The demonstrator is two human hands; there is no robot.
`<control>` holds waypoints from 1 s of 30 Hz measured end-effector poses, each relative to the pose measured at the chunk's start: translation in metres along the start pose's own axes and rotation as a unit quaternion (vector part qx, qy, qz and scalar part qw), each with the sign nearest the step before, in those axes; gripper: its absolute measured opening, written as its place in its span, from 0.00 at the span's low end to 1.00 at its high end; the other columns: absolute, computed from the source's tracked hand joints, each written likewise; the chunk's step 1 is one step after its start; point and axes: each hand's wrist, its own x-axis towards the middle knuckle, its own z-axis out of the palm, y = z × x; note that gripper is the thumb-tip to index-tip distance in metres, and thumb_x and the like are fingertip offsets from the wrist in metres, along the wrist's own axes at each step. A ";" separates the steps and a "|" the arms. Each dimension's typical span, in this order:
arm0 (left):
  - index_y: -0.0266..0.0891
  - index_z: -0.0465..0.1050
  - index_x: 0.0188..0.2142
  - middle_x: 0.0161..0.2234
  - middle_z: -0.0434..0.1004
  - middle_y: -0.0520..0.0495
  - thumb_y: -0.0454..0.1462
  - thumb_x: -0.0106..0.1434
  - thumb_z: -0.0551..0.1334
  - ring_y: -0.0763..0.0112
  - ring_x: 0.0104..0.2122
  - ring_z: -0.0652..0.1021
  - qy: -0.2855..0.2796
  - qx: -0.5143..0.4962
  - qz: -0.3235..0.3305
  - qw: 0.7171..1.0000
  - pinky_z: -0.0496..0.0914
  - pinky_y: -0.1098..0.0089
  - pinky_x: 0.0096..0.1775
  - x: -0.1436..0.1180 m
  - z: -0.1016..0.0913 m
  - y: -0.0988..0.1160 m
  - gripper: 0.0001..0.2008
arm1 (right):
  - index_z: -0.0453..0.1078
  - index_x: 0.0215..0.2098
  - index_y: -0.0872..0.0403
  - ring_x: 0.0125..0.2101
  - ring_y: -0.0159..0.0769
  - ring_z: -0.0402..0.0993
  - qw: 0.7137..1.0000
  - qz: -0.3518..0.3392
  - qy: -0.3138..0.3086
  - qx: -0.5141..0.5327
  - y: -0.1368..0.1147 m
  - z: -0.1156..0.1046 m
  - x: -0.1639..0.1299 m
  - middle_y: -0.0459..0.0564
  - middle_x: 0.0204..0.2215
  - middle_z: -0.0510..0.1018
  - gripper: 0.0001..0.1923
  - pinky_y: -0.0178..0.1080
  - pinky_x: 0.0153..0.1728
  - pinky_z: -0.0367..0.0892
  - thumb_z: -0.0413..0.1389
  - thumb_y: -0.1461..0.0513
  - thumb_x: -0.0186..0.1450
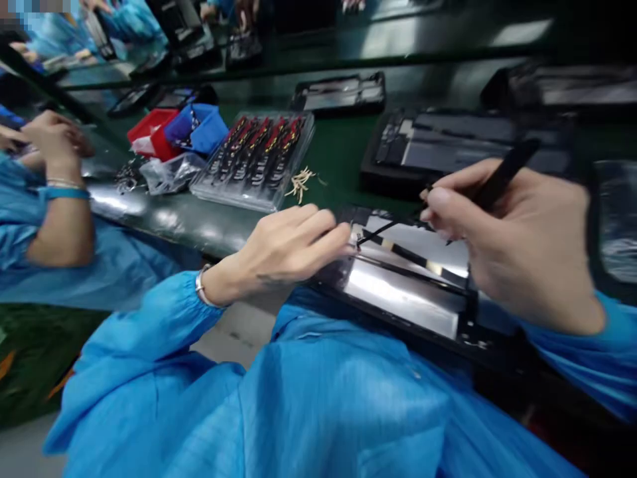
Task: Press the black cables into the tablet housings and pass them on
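Left hand (pixel 283 249): I see its fingertips pinched narrow on the end of a thin black flex strip (pixel 383 230), at the near-left corner of the opened tablet (pixel 408 292).
Right hand (pixel 502 245): closed around black tweezers (pixel 497 182), tips down over the tablet's middle.
Slip risk: I judge the tweezers could scratch the shiny inner plate if the hand jerks.
Strip risk: pulled too hard, it may crease or tear.
Hard to make out: the tweezer tips and the strip's far end are blurred; the tablet's right edge hides behind the right hand.
Beyond the tablet: a clear parts tray (pixel 256 162).
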 end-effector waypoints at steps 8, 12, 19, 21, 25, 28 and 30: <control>0.38 0.70 0.25 0.20 0.67 0.51 0.30 0.72 0.57 0.69 0.23 0.69 0.170 0.146 0.032 0.974 0.53 0.63 0.27 0.112 0.030 0.002 0.17 | 0.75 0.33 0.51 0.23 0.31 0.66 0.992 0.000 0.033 0.122 -0.006 0.004 0.006 0.42 0.22 0.71 0.04 0.38 0.25 0.61 0.64 0.62 0.66; 0.37 0.76 0.30 0.23 0.72 0.52 0.34 0.73 0.58 0.72 0.23 0.69 0.130 -0.024 -0.044 0.990 0.54 0.65 0.27 0.109 0.034 -0.009 0.14 | 0.76 0.37 0.50 0.28 0.33 0.69 0.992 -0.013 0.036 0.119 -0.001 0.000 0.011 0.45 0.30 0.76 0.08 0.40 0.31 0.65 0.64 0.54 0.68; 0.37 0.81 0.33 0.27 0.77 0.51 0.50 0.71 0.65 0.77 0.23 0.69 0.095 -0.466 -0.250 0.843 0.57 0.71 0.25 0.108 0.033 -0.021 0.19 | 0.79 0.35 0.51 0.29 0.36 0.72 0.996 -0.026 -0.074 0.033 0.004 -0.003 0.023 0.46 0.29 0.80 0.11 0.40 0.31 0.65 0.65 0.53 0.66; 0.38 0.82 0.33 0.28 0.79 0.50 0.50 0.70 0.66 0.76 0.24 0.71 0.095 -0.482 -0.275 0.826 0.59 0.71 0.25 0.109 0.034 -0.018 0.19 | 0.78 0.32 0.52 0.27 0.34 0.71 0.996 -0.033 -0.083 0.025 0.005 -0.001 0.023 0.45 0.27 0.78 0.10 0.39 0.31 0.64 0.64 0.55 0.66; 0.39 0.83 0.39 0.30 0.80 0.50 0.49 0.73 0.62 0.75 0.26 0.73 0.090 -0.484 -0.285 0.822 0.61 0.71 0.27 0.101 0.038 -0.013 0.17 | 0.76 0.31 0.51 0.28 0.35 0.71 0.998 -0.044 -0.045 -0.004 0.006 -0.004 0.018 0.45 0.27 0.78 0.09 0.40 0.32 0.64 0.63 0.56 0.68; 0.39 0.82 0.48 0.28 0.80 0.52 0.48 0.76 0.58 0.77 0.25 0.74 0.024 -0.443 -0.242 0.863 0.62 0.73 0.27 0.088 0.039 -0.015 0.18 | 0.75 0.31 0.50 0.30 0.37 0.72 0.997 -0.038 -0.034 -0.050 0.006 -0.016 0.014 0.46 0.28 0.78 0.13 0.41 0.33 0.63 0.61 0.53 0.70; 0.39 0.81 0.52 0.27 0.80 0.52 0.47 0.76 0.58 0.76 0.26 0.76 -0.045 -0.401 -0.218 0.889 0.64 0.74 0.29 0.079 0.039 -0.019 0.18 | 0.74 0.31 0.50 0.31 0.38 0.72 0.993 -0.038 -0.052 -0.100 0.007 -0.028 0.011 0.46 0.30 0.78 0.13 0.41 0.34 0.64 0.59 0.53 0.71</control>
